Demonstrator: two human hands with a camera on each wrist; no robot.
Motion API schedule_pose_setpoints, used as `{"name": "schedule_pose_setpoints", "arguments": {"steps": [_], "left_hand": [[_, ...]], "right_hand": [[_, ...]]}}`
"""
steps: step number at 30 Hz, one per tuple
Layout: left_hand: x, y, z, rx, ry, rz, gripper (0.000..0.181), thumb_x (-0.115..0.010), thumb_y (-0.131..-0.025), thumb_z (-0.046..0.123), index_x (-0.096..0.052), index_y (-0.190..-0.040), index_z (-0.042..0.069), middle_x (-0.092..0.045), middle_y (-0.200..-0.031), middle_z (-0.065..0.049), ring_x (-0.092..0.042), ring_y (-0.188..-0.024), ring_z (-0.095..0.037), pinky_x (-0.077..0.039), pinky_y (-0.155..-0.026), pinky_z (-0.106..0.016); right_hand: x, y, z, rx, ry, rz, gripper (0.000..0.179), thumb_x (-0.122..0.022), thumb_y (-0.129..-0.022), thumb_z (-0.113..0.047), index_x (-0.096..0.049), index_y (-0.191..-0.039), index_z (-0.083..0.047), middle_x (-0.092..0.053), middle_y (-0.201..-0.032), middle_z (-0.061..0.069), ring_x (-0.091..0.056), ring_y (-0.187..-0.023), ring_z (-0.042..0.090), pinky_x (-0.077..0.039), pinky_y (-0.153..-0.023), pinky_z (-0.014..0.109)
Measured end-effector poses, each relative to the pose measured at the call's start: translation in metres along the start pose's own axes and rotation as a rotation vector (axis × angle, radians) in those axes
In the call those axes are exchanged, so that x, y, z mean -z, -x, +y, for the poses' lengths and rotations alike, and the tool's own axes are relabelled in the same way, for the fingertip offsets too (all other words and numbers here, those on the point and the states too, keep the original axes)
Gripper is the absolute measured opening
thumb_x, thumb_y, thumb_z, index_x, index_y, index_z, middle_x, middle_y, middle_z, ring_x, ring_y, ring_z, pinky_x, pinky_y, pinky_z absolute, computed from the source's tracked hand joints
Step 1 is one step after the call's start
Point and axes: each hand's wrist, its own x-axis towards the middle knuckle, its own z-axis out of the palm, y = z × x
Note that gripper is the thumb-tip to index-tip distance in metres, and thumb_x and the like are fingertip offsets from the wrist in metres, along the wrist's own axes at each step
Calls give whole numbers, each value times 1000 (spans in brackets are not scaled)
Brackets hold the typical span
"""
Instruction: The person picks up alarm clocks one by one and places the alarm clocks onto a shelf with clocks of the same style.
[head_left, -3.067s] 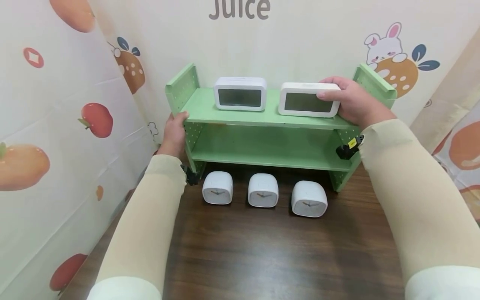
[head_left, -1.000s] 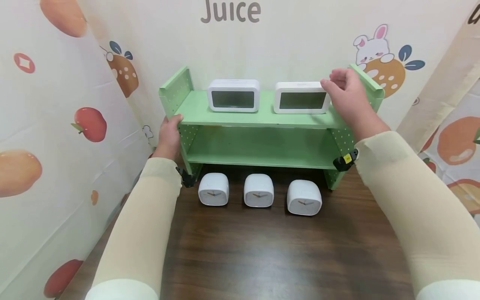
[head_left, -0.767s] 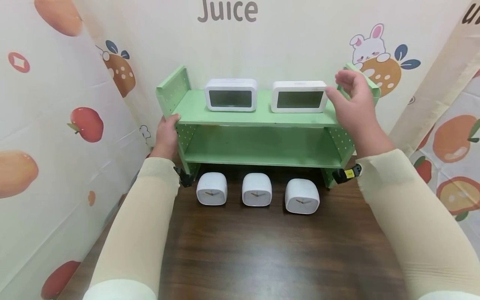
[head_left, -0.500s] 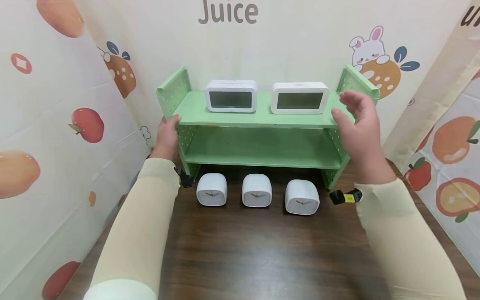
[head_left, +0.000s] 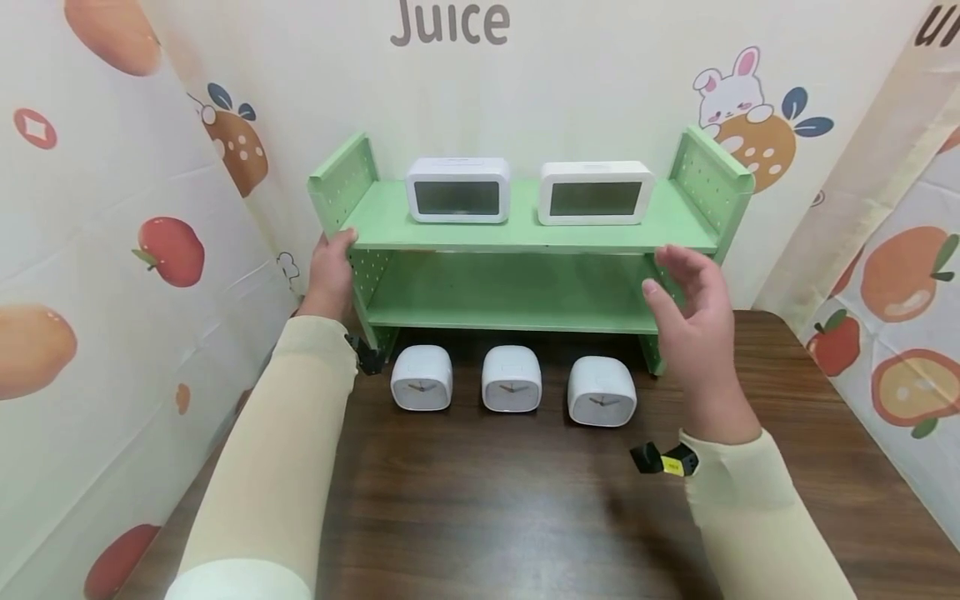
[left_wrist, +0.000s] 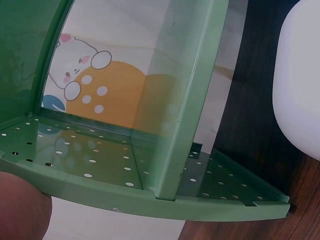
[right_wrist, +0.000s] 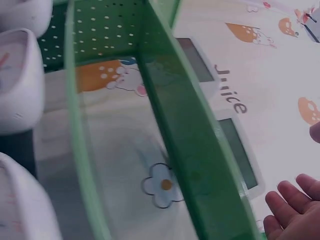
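In the head view, my left hand point(head_left: 328, 273) grips the left side panel of a green two-tier shelf rack point(head_left: 525, 240), the thumb over its front edge and the other fingers hidden behind. The left wrist view catches only a blurred bit of that hand point(left_wrist: 22, 207) at the panel's edge. My right hand point(head_left: 697, 329) is in the air in front of the rack's right side, fingers spread and holding nothing. On the top shelf stand two white digital clocks, the left one point(head_left: 458, 192) and the right one point(head_left: 596, 194), side by side with screens facing me.
Three white analog clocks, a left point(head_left: 422, 377), a middle point(head_left: 512, 379) and a right one point(head_left: 602, 391), stand in a row on the dark wooden table point(head_left: 480, 500), before the rack. Fruit-printed cloth point(head_left: 600, 75) surrounds the table at the back and sides.
My right hand has let go of the right digital clock, which now sits straighter, and moved down and toward me. My left hand has stayed on the rack. The view has shifted slightly.
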Motion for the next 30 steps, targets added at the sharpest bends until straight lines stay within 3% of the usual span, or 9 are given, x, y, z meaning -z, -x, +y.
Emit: {"name": "schedule_pose_setpoints", "arguments": {"steps": [7, 11, 16, 23, 26, 30], "left_hand": [[1, 2, 1, 21, -13, -10, 59, -37, -108, 51, -26, -163, 34, -37, -159, -2, -34, -142, -26, -26, -118, -53], [1, 4, 1, 20, -15, -23, 59, -37, -108, 52, -25, -163, 35, -37, -158, -3, -35, -142, -27, -27, -117, -54], [0, 2, 0, 26, 17, -30, 57, -37, -108, 50, -27, -162, 34, -40, -154, -4, -37, -140, -29, -29, -116, -54], [2, 1, 0, 35, 13, -29, 57, -37, -108, 50, -25, -162, 35, -38, -156, -4, -36, -141, -30, -30, -115, -55], [3, 1, 1, 36, 6, -28, 59, -37, -108, 51, -24, -163, 35, -36, -159, -2, -34, -143, -29, -27, -117, -55], [2, 1, 1, 32, 24, -25, 59, -38, -108, 51, -26, -163, 34, -36, -159, -3, -33, -143, -28, -26, -118, -54]], "right_hand": [[-4, 27, 22, -61, -3, 66, 41, -60, -102, -8, -51, -142, -4, -55, -140, 9, -47, -136, 21, -40, -111, 27], [-7, 38, 38, -118, -24, 100, 39, -60, -102, -5, -52, -140, -2, -56, -139, 12, -48, -134, 22, -35, -115, 34], [-12, 49, 52, -138, 16, 84, 40, -61, -102, -8, -52, -140, -1, -56, -139, 13, -48, -134, 21, -34, -116, 41], [-21, 65, 70, -121, 143, 21, 46, -67, -99, -10, -51, -140, 4, -55, -141, 17, -47, -134, 25, -32, -114, 38], [-25, 71, 75, -172, 179, 36, 52, -68, -99, -16, -49, -144, 1, -51, -145, 12, -43, -136, 26, -30, -114, 43], [-30, 76, 82, -286, 142, 70, 62, -72, -97, -22, -43, -147, 1, -44, -149, 14, -38, -139, 27, -28, -116, 47]]}}
